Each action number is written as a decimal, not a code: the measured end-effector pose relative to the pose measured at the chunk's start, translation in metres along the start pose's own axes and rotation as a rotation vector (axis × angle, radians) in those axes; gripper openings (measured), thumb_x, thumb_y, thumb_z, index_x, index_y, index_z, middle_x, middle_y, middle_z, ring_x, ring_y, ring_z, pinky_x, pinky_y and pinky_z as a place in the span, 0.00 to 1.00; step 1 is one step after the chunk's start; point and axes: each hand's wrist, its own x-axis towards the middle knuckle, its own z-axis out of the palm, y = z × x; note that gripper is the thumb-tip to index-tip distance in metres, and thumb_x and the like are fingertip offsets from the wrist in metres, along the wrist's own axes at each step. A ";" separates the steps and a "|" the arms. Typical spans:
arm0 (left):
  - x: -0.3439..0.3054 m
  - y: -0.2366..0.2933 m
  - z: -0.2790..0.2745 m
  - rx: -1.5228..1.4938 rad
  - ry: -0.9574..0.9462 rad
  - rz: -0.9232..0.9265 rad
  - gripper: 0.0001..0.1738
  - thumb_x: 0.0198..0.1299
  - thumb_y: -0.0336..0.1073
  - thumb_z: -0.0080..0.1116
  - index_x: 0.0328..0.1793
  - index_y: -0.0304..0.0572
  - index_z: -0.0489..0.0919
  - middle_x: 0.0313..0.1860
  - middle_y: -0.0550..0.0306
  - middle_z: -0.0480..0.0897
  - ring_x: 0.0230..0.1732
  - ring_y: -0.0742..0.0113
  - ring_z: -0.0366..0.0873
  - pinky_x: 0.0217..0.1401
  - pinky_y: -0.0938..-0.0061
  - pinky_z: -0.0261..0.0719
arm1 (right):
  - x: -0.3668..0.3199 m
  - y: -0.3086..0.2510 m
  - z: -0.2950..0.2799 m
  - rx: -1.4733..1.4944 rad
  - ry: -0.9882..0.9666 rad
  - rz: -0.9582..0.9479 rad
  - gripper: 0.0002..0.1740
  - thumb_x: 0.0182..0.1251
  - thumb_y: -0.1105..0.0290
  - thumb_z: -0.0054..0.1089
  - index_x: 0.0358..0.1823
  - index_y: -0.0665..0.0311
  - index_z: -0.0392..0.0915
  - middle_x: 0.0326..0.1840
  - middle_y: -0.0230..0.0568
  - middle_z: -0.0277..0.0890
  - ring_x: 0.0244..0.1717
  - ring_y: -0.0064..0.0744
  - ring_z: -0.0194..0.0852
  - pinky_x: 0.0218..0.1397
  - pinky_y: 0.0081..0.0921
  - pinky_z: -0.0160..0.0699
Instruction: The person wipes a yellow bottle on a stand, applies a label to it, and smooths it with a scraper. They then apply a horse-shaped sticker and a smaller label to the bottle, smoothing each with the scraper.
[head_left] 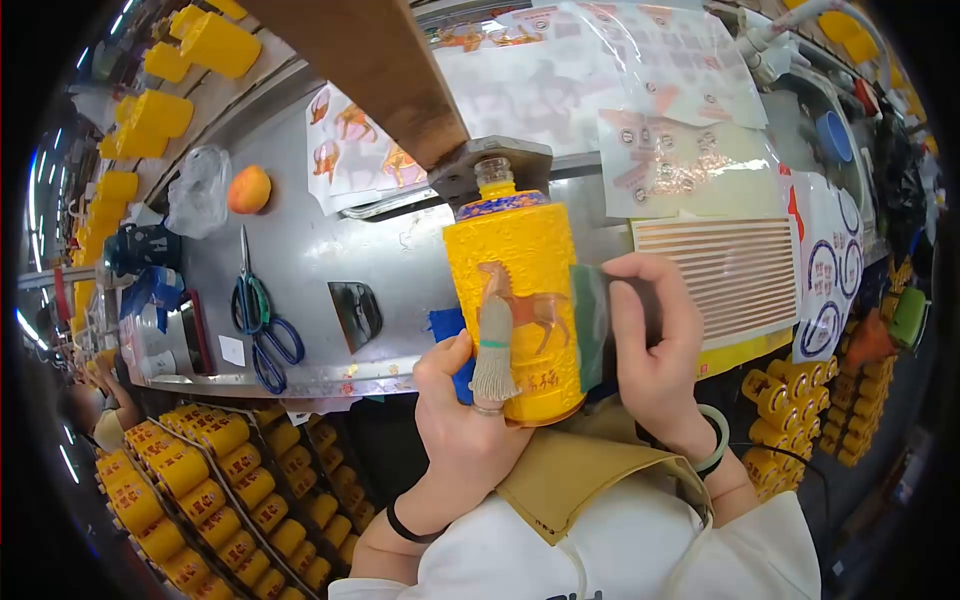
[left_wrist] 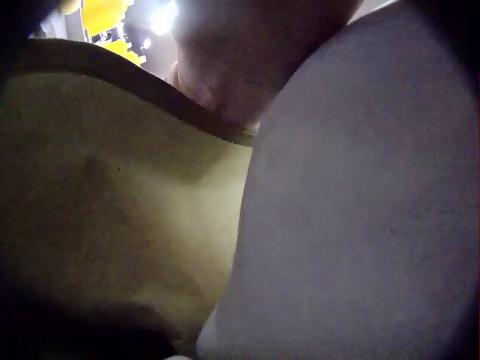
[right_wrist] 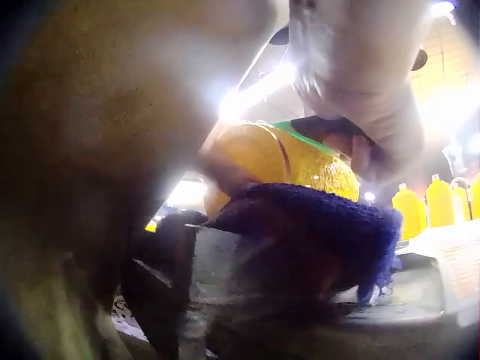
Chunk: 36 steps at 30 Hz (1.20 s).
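A yellow bottle (head_left: 540, 240) with a brown horse picture lies in front of the person, its glass neck toward a dark metal block (head_left: 487, 165). The left hand (head_left: 465, 430) grips its lower left side, and a finger in a grey knitted cover rests on the front. Blue cloth (head_left: 450, 335) shows beside that hand. At the bottle's right side, the right hand (head_left: 665, 350) holds a translucent green piece (head_left: 592, 325) between thumb and fingers. The right wrist view shows the yellow bottle (right_wrist: 251, 154) above dark blue cloth (right_wrist: 322, 217). Clothing fills most of the left wrist view.
Scissors (head_left: 255, 310), a peach (head_left: 249, 190) and a dark-tipped blade piece (head_left: 355, 315) lie on the metal table (head_left: 400, 240) to the left. Printed sheets (head_left: 690, 160) and a striped sheet (head_left: 715, 275) are at the right. A brown beam (head_left: 370, 70) crosses above. Yellow bottles (head_left: 200, 470) stand in racks below left.
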 end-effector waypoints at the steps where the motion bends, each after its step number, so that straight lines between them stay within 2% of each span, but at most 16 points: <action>1: -0.001 -0.001 0.001 -0.004 0.012 -0.009 0.51 0.34 0.34 0.88 0.70 0.35 0.77 0.54 0.48 0.71 0.51 0.50 0.77 0.52 0.64 0.79 | 0.003 0.000 -0.004 -0.086 -0.006 -0.005 0.08 0.73 0.79 0.58 0.50 0.68 0.81 0.38 0.42 0.78 0.31 0.34 0.78 0.36 0.27 0.76; 2: -0.003 -0.002 0.002 -0.063 0.027 -0.026 0.48 0.35 0.34 0.87 0.68 0.35 0.78 0.56 0.45 0.72 0.53 0.46 0.78 0.50 0.62 0.82 | 0.006 0.000 -0.008 -0.172 -0.011 -0.011 0.08 0.72 0.79 0.58 0.50 0.67 0.81 0.38 0.42 0.78 0.31 0.35 0.78 0.37 0.28 0.76; 3: -0.005 -0.003 0.003 -0.122 0.044 -0.042 0.44 0.36 0.34 0.86 0.66 0.36 0.80 0.59 0.42 0.73 0.55 0.43 0.79 0.48 0.59 0.84 | 0.012 0.007 -0.013 -0.294 -0.044 -0.128 0.09 0.71 0.81 0.59 0.50 0.67 0.81 0.39 0.43 0.77 0.35 0.38 0.78 0.39 0.29 0.77; 4: -0.006 -0.004 0.004 -0.126 0.057 -0.049 0.44 0.36 0.34 0.86 0.66 0.36 0.80 0.59 0.42 0.73 0.55 0.43 0.79 0.48 0.59 0.84 | 0.021 0.008 -0.017 -0.299 -0.052 -0.140 0.09 0.71 0.81 0.59 0.50 0.67 0.81 0.39 0.43 0.77 0.35 0.38 0.78 0.39 0.29 0.77; 6: -0.008 -0.007 0.006 -0.182 0.065 -0.076 0.44 0.38 0.33 0.87 0.66 0.35 0.80 0.60 0.42 0.74 0.56 0.44 0.79 0.51 0.60 0.83 | 0.040 0.000 -0.021 -0.378 -0.112 -0.311 0.11 0.70 0.82 0.59 0.52 0.66 0.82 0.41 0.45 0.76 0.41 0.42 0.78 0.42 0.31 0.77; 10: -0.012 -0.019 0.007 -0.278 0.085 -0.065 0.47 0.39 0.33 0.87 0.69 0.34 0.77 0.61 0.43 0.74 0.57 0.47 0.78 0.54 0.61 0.82 | 0.069 -0.063 -0.012 -0.414 -0.162 -0.469 0.15 0.69 0.82 0.57 0.55 0.65 0.83 0.43 0.47 0.76 0.44 0.49 0.77 0.49 0.37 0.79; 11: -0.012 -0.022 0.007 -0.343 0.054 -0.077 0.50 0.39 0.34 0.87 0.72 0.33 0.75 0.62 0.43 0.74 0.59 0.47 0.78 0.57 0.61 0.81 | 0.071 -0.072 -0.006 -0.344 -0.353 -0.529 0.18 0.67 0.81 0.61 0.58 0.64 0.82 0.42 0.45 0.78 0.44 0.47 0.77 0.49 0.35 0.78; 13: -0.012 -0.025 0.003 -0.414 0.032 -0.090 0.53 0.40 0.34 0.88 0.74 0.33 0.72 0.62 0.44 0.73 0.60 0.48 0.77 0.60 0.61 0.80 | 0.073 -0.080 0.006 -0.278 -0.550 -0.590 0.21 0.65 0.79 0.64 0.60 0.63 0.81 0.42 0.44 0.79 0.45 0.44 0.77 0.49 0.34 0.78; 15: -0.013 -0.026 -0.003 -0.540 -0.053 -0.147 0.59 0.41 0.37 0.89 0.79 0.31 0.65 0.65 0.43 0.73 0.64 0.47 0.77 0.64 0.61 0.80 | 0.079 -0.078 0.016 -0.550 -0.654 -0.654 0.25 0.60 0.79 0.68 0.61 0.61 0.81 0.39 0.42 0.80 0.42 0.47 0.77 0.46 0.36 0.78; 19: -0.019 -0.029 -0.007 -0.631 -0.082 -0.191 0.62 0.43 0.39 0.89 0.81 0.30 0.60 0.69 0.42 0.72 0.68 0.48 0.75 0.69 0.61 0.78 | 0.105 -0.088 0.023 -0.747 -0.394 -0.842 0.25 0.59 0.77 0.70 0.60 0.58 0.82 0.40 0.43 0.81 0.42 0.44 0.79 0.45 0.37 0.78; 21: -0.021 -0.032 -0.005 -0.642 -0.080 -0.178 0.63 0.43 0.39 0.88 0.82 0.30 0.60 0.72 0.41 0.70 0.71 0.48 0.74 0.70 0.61 0.78 | 0.091 -0.097 0.021 -0.568 -0.481 -0.655 0.23 0.59 0.77 0.69 0.59 0.59 0.83 0.38 0.44 0.81 0.40 0.46 0.79 0.44 0.37 0.78; 26: -0.022 -0.030 -0.005 -0.605 -0.071 -0.156 0.63 0.43 0.38 0.88 0.82 0.30 0.60 0.73 0.42 0.71 0.71 0.49 0.74 0.71 0.60 0.78 | 0.095 -0.077 0.007 -0.598 -0.331 -0.714 0.18 0.60 0.78 0.68 0.53 0.61 0.86 0.37 0.41 0.83 0.38 0.44 0.80 0.45 0.33 0.78; 29: -0.024 -0.028 -0.004 -0.603 -0.053 -0.143 0.63 0.43 0.37 0.88 0.83 0.30 0.59 0.73 0.42 0.71 0.71 0.49 0.74 0.71 0.60 0.77 | 0.080 -0.061 -0.009 -0.507 -0.307 -1.073 0.12 0.59 0.75 0.69 0.45 0.60 0.88 0.42 0.37 0.90 0.42 0.36 0.82 0.47 0.35 0.77; 31: -0.027 -0.027 0.001 -0.631 -0.038 -0.141 0.62 0.44 0.36 0.87 0.83 0.30 0.59 0.73 0.41 0.71 0.71 0.49 0.74 0.72 0.60 0.77 | 0.045 -0.045 -0.018 -0.495 -0.357 -1.128 0.13 0.54 0.68 0.72 0.43 0.52 0.87 0.46 0.27 0.88 0.41 0.28 0.79 0.47 0.30 0.73; 33: -0.032 -0.028 0.007 -0.664 -0.010 -0.163 0.62 0.46 0.34 0.86 0.84 0.31 0.57 0.74 0.42 0.70 0.71 0.49 0.74 0.72 0.60 0.77 | 0.007 -0.033 -0.028 -0.518 -0.460 -1.200 0.14 0.57 0.69 0.68 0.46 0.46 0.86 0.51 0.25 0.86 0.41 0.25 0.77 0.46 0.28 0.74; 36: -0.032 -0.023 0.008 -0.690 -0.024 -0.199 0.62 0.48 0.32 0.85 0.85 0.31 0.55 0.74 0.42 0.70 0.71 0.50 0.75 0.70 0.60 0.79 | -0.019 -0.037 -0.035 -0.345 -0.632 -1.213 0.16 0.57 0.72 0.66 0.48 0.54 0.87 0.50 0.29 0.85 0.43 0.24 0.78 0.44 0.22 0.72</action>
